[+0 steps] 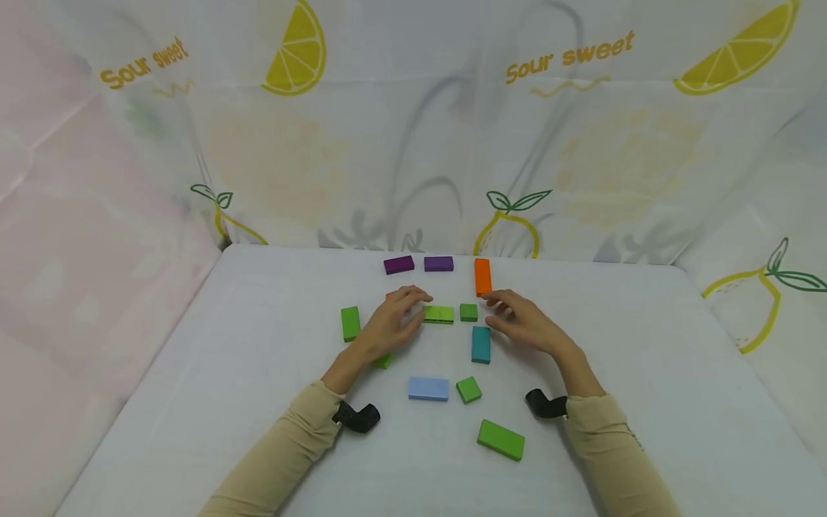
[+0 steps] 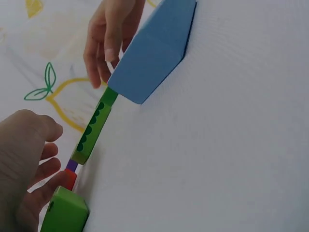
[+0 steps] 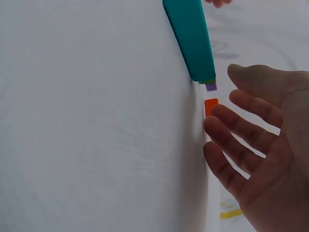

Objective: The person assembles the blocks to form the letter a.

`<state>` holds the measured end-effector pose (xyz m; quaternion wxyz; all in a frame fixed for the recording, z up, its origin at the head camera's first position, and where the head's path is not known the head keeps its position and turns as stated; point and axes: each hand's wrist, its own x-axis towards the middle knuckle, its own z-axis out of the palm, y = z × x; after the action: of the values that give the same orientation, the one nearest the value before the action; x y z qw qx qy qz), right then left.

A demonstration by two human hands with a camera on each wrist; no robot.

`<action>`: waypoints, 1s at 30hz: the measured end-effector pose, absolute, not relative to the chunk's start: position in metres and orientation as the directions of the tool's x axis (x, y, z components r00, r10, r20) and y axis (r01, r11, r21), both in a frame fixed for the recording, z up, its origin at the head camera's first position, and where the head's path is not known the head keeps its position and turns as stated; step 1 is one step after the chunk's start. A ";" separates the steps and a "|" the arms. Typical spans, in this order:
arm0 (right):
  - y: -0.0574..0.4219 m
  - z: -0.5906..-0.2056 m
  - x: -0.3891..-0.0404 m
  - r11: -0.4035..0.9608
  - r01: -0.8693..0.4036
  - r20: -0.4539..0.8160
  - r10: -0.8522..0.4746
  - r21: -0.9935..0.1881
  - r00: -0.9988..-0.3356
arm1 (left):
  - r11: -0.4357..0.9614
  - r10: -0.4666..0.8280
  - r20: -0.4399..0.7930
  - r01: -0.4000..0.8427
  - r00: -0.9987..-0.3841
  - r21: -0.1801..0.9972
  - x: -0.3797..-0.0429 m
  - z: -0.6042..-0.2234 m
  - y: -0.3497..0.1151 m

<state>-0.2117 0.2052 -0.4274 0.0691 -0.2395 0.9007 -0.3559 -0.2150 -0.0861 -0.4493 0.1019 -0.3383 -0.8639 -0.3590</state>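
Observation:
My left hand (image 1: pixel 390 324) hovers with loosely bent fingers at the left end of a light green block (image 1: pixel 438 314). In the left wrist view that block (image 2: pixel 91 130) shows a dark scalloped pattern, and the thumb stands apart from the fingers with nothing gripped. An orange-red block (image 1: pixel 389 295) is mostly hidden behind the left hand, and a green block (image 1: pixel 383 361) lies partly under its wrist. My right hand (image 1: pixel 526 323) holds nothing, its fingers spread in the right wrist view. Nearest to it are an orange block (image 1: pixel 482 277), a teal block (image 1: pixel 481 345) and a small green block (image 1: pixel 468 312).
Two purple blocks, one dark (image 1: pixel 398 265) and one lighter (image 1: pixel 438 263), lie near the table's back edge. A green block (image 1: pixel 350 324) lies left. Closer in are a light blue block (image 1: pixel 428 388), a small green block (image 1: pixel 468 390) and a larger green block (image 1: pixel 501 439).

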 end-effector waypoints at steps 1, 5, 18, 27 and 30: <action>0.205 -0.429 -0.212 0.620 -0.380 0.048 -0.483 -0.686 -0.874 | 0.506 0.518 0.425 0.666 -0.742 0.548 -0.215 -0.451 -0.085; 0.204 -0.434 -0.215 0.594 -0.367 0.052 -0.479 -0.716 -0.876 | 0.497 0.538 0.442 0.694 -0.718 0.522 -0.215 -0.455 -0.084; 0.197 -0.440 -0.220 0.583 -0.362 0.069 -0.463 -0.727 -0.884 | 0.555 0.569 0.393 0.690 -0.722 0.465 -0.222 -0.457 -0.081; 0.194 -0.446 -0.224 0.582 -0.354 0.098 -0.425 -0.732 -0.900 | 0.561 0.553 0.375 0.665 -0.744 0.494 -0.224 -0.456 -0.084; 0.193 -0.452 -0.224 0.578 -0.334 0.092 -0.407 -0.744 -0.909 | 0.555 0.551 0.370 0.660 -0.748 0.506 -0.222 -0.459 -0.085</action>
<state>-0.2240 0.1927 -0.4520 0.0445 -0.2090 0.8871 -0.4091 -0.2220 -0.0853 -0.4587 0.0846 -0.3448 -0.8778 -0.3217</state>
